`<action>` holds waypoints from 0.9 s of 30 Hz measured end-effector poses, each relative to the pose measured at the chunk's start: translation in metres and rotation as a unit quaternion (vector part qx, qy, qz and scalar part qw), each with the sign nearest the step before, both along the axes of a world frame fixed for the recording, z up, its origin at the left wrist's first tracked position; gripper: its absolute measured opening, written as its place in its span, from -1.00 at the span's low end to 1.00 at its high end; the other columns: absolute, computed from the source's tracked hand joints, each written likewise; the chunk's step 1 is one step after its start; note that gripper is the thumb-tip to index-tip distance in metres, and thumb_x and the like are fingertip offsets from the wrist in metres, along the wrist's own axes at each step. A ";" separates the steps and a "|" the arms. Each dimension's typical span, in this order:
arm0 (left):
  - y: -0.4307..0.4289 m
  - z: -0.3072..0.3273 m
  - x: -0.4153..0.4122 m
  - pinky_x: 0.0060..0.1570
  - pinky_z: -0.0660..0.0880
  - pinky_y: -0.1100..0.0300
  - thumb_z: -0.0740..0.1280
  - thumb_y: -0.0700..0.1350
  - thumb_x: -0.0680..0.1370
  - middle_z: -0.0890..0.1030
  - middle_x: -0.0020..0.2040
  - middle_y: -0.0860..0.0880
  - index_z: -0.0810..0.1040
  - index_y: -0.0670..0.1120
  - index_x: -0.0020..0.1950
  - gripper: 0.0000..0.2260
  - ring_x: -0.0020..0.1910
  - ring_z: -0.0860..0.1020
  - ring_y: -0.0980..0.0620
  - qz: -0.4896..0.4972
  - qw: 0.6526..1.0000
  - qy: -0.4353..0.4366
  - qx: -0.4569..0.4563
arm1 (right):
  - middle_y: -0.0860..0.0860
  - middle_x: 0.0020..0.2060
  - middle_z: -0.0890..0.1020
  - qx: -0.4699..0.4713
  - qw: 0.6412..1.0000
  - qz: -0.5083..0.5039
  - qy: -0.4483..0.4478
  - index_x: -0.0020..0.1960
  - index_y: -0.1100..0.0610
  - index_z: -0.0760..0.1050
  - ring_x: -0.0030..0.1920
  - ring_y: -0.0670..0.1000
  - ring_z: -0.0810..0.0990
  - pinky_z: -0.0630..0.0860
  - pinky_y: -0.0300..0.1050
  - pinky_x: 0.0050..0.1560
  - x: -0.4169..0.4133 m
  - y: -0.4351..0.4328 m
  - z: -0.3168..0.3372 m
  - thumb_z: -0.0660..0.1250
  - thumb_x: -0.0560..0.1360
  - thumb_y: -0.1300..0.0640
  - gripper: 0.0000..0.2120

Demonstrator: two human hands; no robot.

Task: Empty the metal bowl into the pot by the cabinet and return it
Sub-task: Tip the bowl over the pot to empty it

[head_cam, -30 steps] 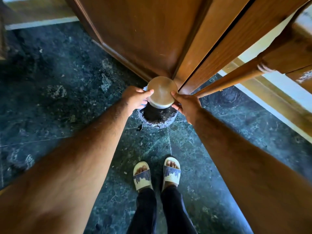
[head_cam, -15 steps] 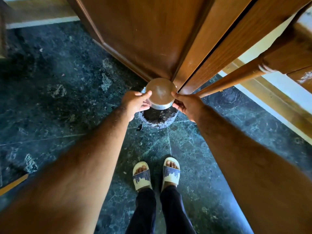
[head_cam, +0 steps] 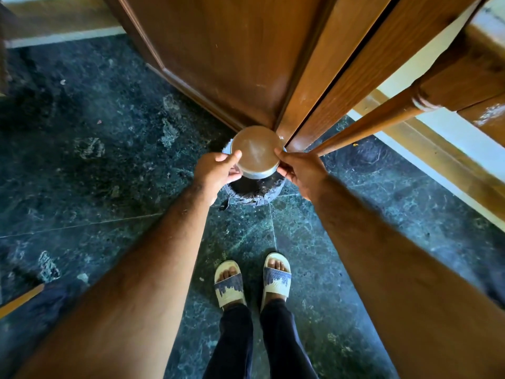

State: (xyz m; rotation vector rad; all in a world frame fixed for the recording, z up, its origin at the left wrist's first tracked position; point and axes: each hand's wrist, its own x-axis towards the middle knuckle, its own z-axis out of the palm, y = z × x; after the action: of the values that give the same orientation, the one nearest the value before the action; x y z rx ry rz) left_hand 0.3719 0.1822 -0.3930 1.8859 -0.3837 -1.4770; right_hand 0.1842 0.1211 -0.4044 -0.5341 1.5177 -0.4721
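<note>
Nearest, below the pot [head_cam: 254, 191]: two feet in pale slides [head_cam: 229, 285] with dark patterned straps, planted on the dark green marble floor [head_cam: 82, 165], dark trouser legs beneath. Both bare forearms stretched forward from the lower corners, converging above the pot.

Left hand [head_cam: 216, 172] clasped on the left side of the metal bowl [head_cam: 257, 153], thumb lying up along its edge, fingers curled underneath. Right hand [head_cam: 300, 170] gripping the bowl's right side, thumb tip pressed to the edge, fingers tucked below.

Metal bowl held upside down directly over the pot, flat round base facing up and catching a brownish reflection, a strip of silver wall showing at the near side. Whether the rim touches the pot: cannot tell.

Pot standing on the floor, dark and rough, its near rim ragged, dark matter inside.

Just behind the pot: the corner of the wooden cabinet [head_cam: 232, 56]. To the right of the pot and farther off: a turned wooden leg [head_cam: 382, 124] slanting up to a piece of furniture.
</note>
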 end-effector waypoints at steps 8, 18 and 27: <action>0.023 -0.016 -0.013 -0.05 0.68 0.05 0.38 -0.08 0.59 0.68 -0.01 -0.35 0.58 -0.30 -0.11 -0.74 -0.23 0.68 -0.06 0.028 0.996 0.024 0.086 | 0.06 -0.24 0.65 0.040 0.998 -0.032 0.034 0.11 0.27 0.55 -0.31 -0.06 0.63 0.57 -0.27 -0.46 0.011 0.018 -0.009 0.57 0.40 0.16 -0.63; 0.021 -0.006 -0.013 -0.22 0.68 0.18 0.43 -0.14 0.56 0.66 -0.15 -0.23 0.56 -0.18 -0.22 -0.81 -0.18 0.67 -0.12 0.010 0.998 -0.030 0.059 | 0.05 -0.26 0.62 0.061 0.998 -0.013 0.022 -0.19 0.19 0.50 -0.28 -0.06 0.59 0.63 -0.14 -0.15 0.009 0.027 -0.002 0.47 0.49 0.23 -0.84; 0.036 0.004 -0.011 0.10 0.64 -0.12 0.54 -0.09 0.43 0.73 0.06 -0.17 0.67 -0.11 0.16 -0.69 -0.02 0.69 -0.07 -0.055 0.987 -0.143 -0.036 | 0.09 -0.01 0.68 0.067 0.996 -0.058 -0.011 0.16 0.14 0.57 -0.02 0.06 0.65 0.62 -0.06 -0.14 0.006 0.039 0.012 0.40 0.45 -0.26 -0.48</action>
State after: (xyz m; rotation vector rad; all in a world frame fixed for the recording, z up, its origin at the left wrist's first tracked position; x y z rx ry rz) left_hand 0.3605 0.2184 -0.3893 2.0503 -0.6763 -1.2424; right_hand 0.1900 0.1601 -0.3920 -0.3362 1.5520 -0.4613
